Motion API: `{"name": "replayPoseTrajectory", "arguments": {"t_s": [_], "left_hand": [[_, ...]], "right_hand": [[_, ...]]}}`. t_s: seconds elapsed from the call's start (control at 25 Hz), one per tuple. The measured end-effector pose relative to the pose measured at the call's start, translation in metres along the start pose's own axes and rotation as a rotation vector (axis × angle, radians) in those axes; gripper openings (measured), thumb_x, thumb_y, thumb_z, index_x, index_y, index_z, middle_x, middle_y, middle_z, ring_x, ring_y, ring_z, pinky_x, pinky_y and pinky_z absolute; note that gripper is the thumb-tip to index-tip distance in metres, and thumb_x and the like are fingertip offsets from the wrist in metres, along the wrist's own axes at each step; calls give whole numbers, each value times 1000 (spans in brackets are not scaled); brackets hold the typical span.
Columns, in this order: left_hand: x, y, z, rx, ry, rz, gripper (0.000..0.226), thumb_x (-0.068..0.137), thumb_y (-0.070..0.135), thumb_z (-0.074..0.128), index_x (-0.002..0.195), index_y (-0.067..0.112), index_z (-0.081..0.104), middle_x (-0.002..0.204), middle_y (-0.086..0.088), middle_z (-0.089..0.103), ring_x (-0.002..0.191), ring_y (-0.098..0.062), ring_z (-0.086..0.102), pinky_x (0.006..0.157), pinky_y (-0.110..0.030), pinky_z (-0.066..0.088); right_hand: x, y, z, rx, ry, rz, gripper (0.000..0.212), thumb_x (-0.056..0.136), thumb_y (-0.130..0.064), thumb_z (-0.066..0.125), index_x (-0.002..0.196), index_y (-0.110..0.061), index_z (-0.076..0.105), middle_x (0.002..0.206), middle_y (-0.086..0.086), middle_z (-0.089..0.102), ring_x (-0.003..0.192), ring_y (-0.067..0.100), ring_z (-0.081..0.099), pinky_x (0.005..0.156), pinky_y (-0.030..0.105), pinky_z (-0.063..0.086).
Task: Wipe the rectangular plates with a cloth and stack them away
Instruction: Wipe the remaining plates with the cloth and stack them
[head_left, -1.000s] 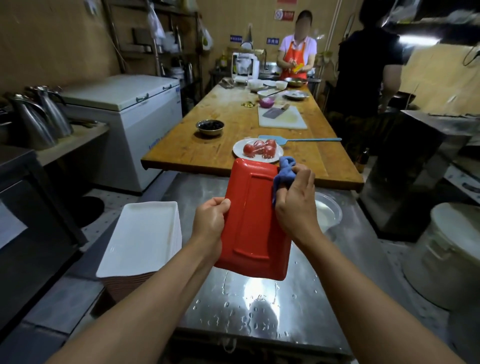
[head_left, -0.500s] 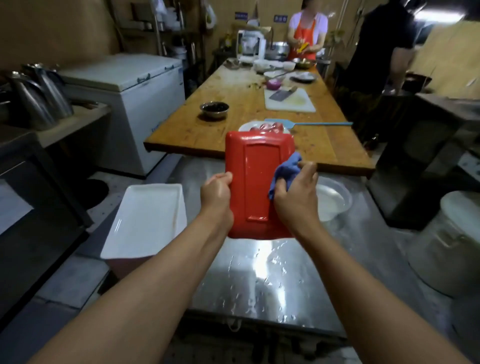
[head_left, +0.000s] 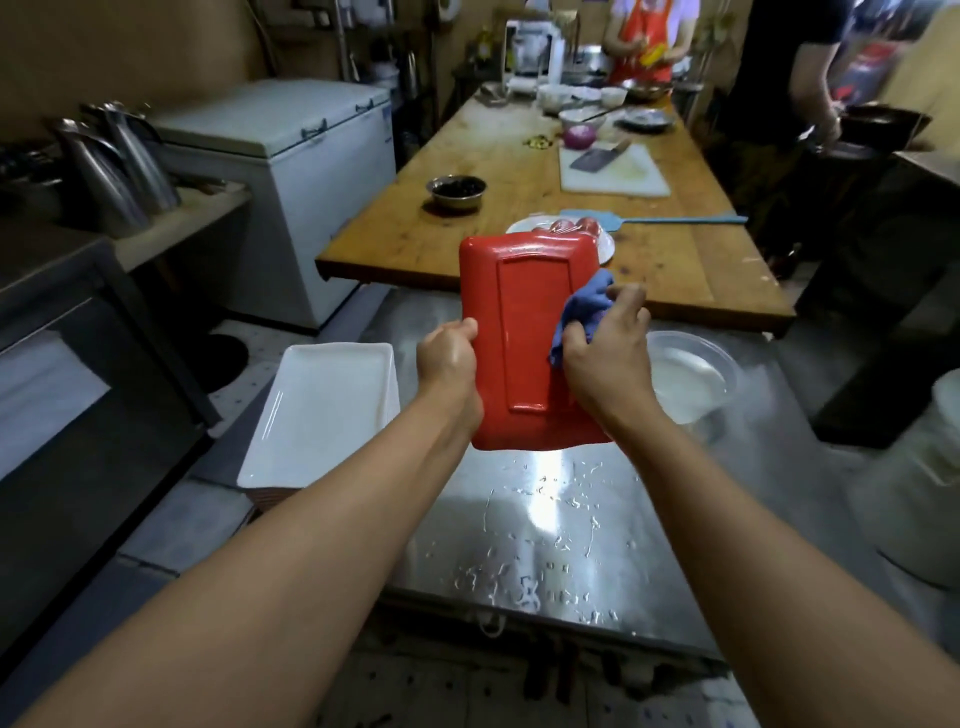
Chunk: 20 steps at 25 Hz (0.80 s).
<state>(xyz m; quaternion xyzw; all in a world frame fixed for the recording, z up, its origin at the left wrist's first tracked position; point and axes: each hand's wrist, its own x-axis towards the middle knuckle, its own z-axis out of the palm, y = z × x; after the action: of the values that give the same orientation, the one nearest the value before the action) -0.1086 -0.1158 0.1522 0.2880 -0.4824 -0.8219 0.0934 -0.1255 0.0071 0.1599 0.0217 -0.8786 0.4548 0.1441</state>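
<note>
Over the wet steel counter (head_left: 545, 525) the person holds a red rectangular plate (head_left: 524, 338) upright, its underside toward them: the left hand (head_left: 448, 358) grips its nine-o'clock edge with curled fingers, the right hand (head_left: 605, 353) pinches a bunched blue cloth (head_left: 582, 306) against its three-o'clock edge. This looks like the wiping step. Next, I judge, it goes onto the stack of white rectangular plates (head_left: 322, 410) at nine o'clock, before the wooden table (head_left: 519, 208) beyond.

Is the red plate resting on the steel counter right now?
No, the red plate is held up above the steel counter, left hand gripping its edge.
</note>
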Motion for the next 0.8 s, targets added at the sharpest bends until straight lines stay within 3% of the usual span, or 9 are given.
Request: {"name": "replayPoseTrajectory", "arguments": {"t_s": [0.28,0.44,0.52,0.6,0.64,0.72,0.8], "left_hand": [[4,13,1,-111,49,6,12,92,17,53,85,14,62,89,-10,69,84,-30,67,82,-51,53],[5,14,9,-167,63,8,13,92,18,53,84,14,62,79,-5,68,71,-23,66,68,-43,55],[5,13,13,-209,55,-10,13,92,20,53,86,15,62,81,-5,68,72,-23,65,70,-43,53],[4,10,18,-226,59,-20,12,92,22,53,87,16,63,84,-5,68,77,-25,65,75,-46,52],[2,7,20,-229,62,-19,12,91,23,54,87,16,63,84,-5,68,77,-25,65,73,-46,52],[-5,1,25,-252,59,-9,11,91,23,54,86,17,63,80,-3,68,74,-23,65,67,-41,52],[-11,-2,28,-284,42,-21,13,93,23,53,86,17,62,80,-3,68,73,-23,65,69,-43,52]], "right_hand": [[-20,9,1,12,14,7,30,88,-17,50,113,-10,35,118,15,46,102,30,50,74,33,35],[-25,8,-9,100,27,73,30,86,-17,53,110,-15,36,114,8,45,107,27,50,83,41,45],[-26,8,-14,177,45,123,30,84,-17,56,107,-19,36,110,5,43,107,27,49,84,43,48],[-26,6,-15,282,89,197,32,81,-15,57,104,-21,36,111,8,42,102,27,50,74,35,53],[-25,5,-16,346,116,250,33,80,-13,57,104,-23,36,112,9,42,96,26,52,60,26,54],[-21,5,-17,480,153,357,36,78,-10,58,103,-24,37,108,9,46,81,18,53,35,11,39],[-16,7,-20,587,182,426,36,73,-7,60,100,-22,41,94,6,56,72,14,54,38,15,38]]}}
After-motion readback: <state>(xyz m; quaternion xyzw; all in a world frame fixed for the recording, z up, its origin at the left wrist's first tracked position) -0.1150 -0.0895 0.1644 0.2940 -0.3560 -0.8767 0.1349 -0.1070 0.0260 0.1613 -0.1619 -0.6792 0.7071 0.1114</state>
